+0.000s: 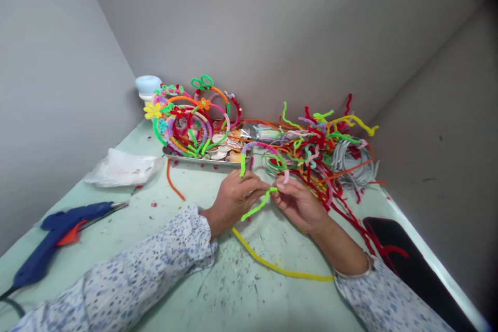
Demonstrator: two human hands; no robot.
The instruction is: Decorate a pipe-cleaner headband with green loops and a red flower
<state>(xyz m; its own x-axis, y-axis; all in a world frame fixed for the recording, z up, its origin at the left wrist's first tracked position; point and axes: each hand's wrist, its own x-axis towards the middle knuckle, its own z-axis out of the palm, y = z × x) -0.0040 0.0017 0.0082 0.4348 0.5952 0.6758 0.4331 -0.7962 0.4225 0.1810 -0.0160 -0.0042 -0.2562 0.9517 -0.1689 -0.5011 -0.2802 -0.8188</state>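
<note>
My left hand and my right hand meet above the middle of the table, fingertips pinched together. Between them is a bright green pipe cleaner, bent at the fingertips, with one end hanging down to the left. Just behind my hands arches a headband wrapped in lilac, pink and green fuzzy wire. Its green end drops behind my left hand and its pale end reaches my right fingers; whether my fingers grip it too, I cannot tell. Under my wrists a yellow pipe cleaner curves across the table.
A metal tray holds decorated headbands and shells. Tangled pipe cleaners and coiled grey wire lie at the back right. A blue glue gun and plastic bag are left; a dark phone is right.
</note>
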